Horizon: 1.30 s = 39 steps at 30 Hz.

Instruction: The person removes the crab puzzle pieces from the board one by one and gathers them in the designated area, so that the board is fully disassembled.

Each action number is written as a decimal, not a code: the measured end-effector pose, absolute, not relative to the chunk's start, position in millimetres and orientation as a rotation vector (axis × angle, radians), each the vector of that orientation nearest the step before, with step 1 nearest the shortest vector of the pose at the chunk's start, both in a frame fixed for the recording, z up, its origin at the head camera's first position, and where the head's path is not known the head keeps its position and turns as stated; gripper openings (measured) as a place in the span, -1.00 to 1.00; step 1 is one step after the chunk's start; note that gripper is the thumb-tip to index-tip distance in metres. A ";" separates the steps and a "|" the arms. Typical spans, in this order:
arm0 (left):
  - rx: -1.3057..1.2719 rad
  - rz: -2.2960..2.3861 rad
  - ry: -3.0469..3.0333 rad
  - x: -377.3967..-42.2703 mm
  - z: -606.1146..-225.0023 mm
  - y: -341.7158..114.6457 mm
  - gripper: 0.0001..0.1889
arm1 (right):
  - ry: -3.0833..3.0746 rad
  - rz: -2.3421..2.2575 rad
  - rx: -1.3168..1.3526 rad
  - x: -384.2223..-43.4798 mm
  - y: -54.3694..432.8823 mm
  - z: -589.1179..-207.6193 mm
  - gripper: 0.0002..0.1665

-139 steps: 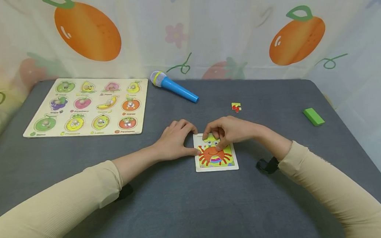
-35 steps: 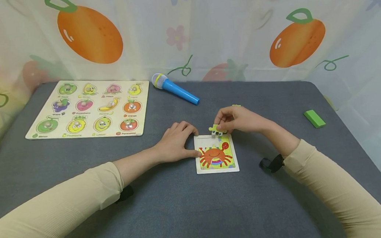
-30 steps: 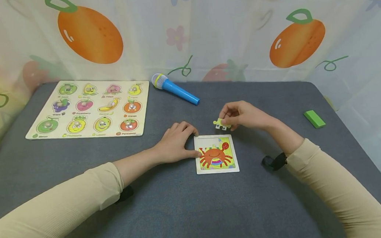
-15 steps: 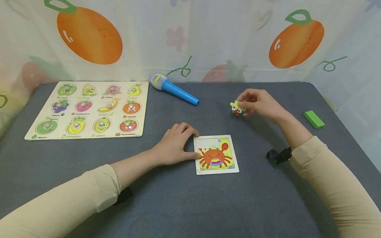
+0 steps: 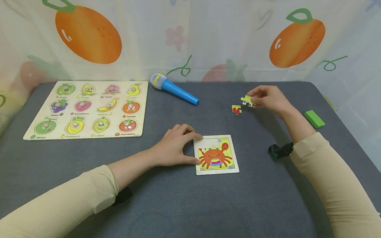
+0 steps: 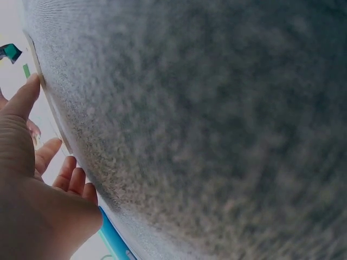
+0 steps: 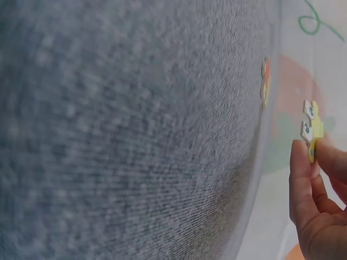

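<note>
A small white-framed crab puzzle (image 5: 215, 157) lies on the table in the head view, with a bare gap at its upper left. My left hand (image 5: 170, 148) touches the frame's left side, thumb low and index finger near the top corner. In the left wrist view, that hand (image 6: 40, 162) has its thumb and fingers spread along the frame edge. Up and right of the puzzle, my right hand (image 5: 272, 100) pinches a yellow puzzle piece (image 5: 248, 101) printed with eyes. This eye piece (image 7: 310, 125) is between thumb and fingers in the right wrist view. A red-and-yellow puzzle piece (image 5: 236, 109) lies just left of it.
A fruit peg board (image 5: 87, 109) lies at the back left. Beside it is a blue toy microphone (image 5: 175, 88). A green block (image 5: 314, 119) sits near the right table edge. A fruit-print curtain (image 5: 204, 29) hangs behind the table.
My right hand has lifted the eye piece out of the crab puzzle and carried it back and right, past the red-and-yellow piece. My left hand has stayed at the frame, its index finger shifting slightly.
</note>
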<state>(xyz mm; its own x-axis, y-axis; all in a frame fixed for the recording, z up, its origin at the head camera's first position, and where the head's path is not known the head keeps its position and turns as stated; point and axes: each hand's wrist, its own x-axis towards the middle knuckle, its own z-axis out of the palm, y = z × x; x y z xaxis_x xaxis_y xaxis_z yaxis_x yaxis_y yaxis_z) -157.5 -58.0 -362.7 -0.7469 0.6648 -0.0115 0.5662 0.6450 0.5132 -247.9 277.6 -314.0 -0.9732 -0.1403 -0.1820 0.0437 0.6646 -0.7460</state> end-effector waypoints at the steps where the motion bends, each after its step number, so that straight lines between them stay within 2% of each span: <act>1: 1.008 0.727 2.664 -157.3 -362.2 -58.0 -0.26 | 2.657 -1.192 -0.071 -248.7 278.3 -314.3 -0.58; 21: 0.975 0.686 2.661 -157.0 -361.6 -58.4 -0.25 | 2.573 -1.028 -0.112 -260.4 296.3 -323.0 -0.56; 39: 0.987 0.683 2.663 -156.6 -361.9 -58.7 -0.25 | 2.591 -0.963 -0.080 -261.1 290.9 -322.6 -0.54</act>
